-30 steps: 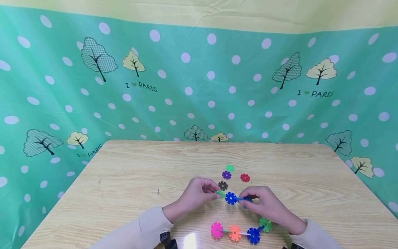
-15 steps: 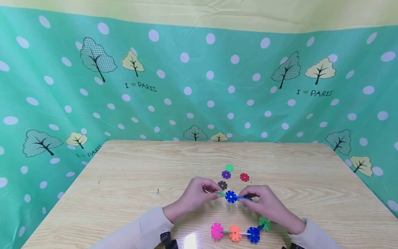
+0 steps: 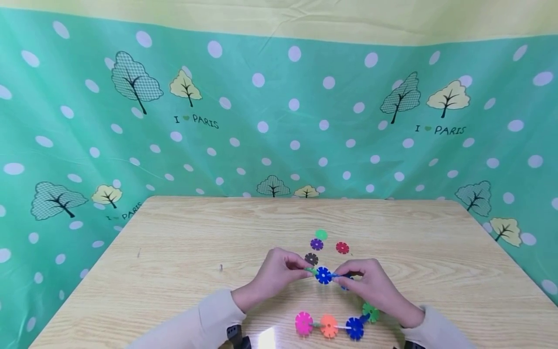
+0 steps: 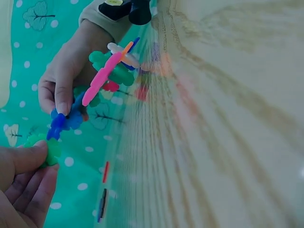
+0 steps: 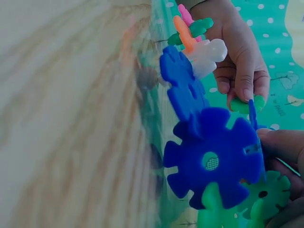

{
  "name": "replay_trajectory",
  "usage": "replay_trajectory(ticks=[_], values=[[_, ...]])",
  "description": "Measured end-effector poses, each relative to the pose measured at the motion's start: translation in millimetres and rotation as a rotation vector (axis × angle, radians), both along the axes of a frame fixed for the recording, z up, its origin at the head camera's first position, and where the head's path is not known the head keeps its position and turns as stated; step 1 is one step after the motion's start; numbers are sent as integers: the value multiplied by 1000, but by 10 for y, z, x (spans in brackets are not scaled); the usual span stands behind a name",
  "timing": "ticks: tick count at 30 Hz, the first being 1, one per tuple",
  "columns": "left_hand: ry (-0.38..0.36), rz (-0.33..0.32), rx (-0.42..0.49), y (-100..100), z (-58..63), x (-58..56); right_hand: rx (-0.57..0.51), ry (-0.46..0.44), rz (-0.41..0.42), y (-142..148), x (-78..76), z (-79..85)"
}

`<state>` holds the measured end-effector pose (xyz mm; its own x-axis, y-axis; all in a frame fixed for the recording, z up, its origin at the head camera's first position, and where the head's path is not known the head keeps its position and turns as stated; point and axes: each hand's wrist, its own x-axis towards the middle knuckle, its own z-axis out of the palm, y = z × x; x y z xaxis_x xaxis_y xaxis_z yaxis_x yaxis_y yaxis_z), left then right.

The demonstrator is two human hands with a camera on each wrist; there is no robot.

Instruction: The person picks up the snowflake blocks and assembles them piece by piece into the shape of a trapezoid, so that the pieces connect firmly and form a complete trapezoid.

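Note:
In the head view, my left hand (image 3: 276, 272) pinches a light green notched plastic disc (image 3: 310, 271) between thumb and fingers. Its edge meets a blue snowflake disc (image 3: 323, 275), which faces the camera. On the other side my right hand (image 3: 370, 280) pinches another blue disc (image 4: 73, 118), joined to that one and partly hidden by the fingers. From this hand a linked chain curves round toward the front, with a green disc (image 3: 370, 312), a blue disc (image 3: 355, 328), an orange disc (image 3: 329, 326) and a pink disc (image 3: 303, 323) at its end.
Behind the hands, loose discs lie on the wooden table (image 3: 183, 252): black (image 3: 311, 259), purple (image 3: 317, 244), light green (image 3: 321, 234) and red (image 3: 342, 247). A green dotted curtain (image 3: 244, 106) hangs behind the table's far edge.
My left hand has shifted slightly right, bringing the light green disc up to the blue one's edge. That green disc has tilted more edge-on. The right hand stays nearly in place.

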<state>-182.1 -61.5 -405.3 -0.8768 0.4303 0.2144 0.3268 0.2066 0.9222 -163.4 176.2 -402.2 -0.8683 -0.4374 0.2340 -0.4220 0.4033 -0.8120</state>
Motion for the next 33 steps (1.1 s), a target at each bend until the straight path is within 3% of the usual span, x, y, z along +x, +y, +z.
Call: replay_trajectory(ticks=[6, 14, 19, 26, 33], values=[[5, 9, 12, 31, -10, 11, -52, -4, 6, -3, -2, -22], [-58, 36, 27, 32, -21, -1, 44, -88, -72, -18, -33, -12], [-85, 32, 29, 55, -24, -11, 64, -116, -61, -26, -55, -2], [-119, 29, 53, 93, -35, -15, 107, -63, 6, -56, -59, -5], [-171, 2, 43, 84, -13, -26, 119, -30, 3, -61, -52, -14]])
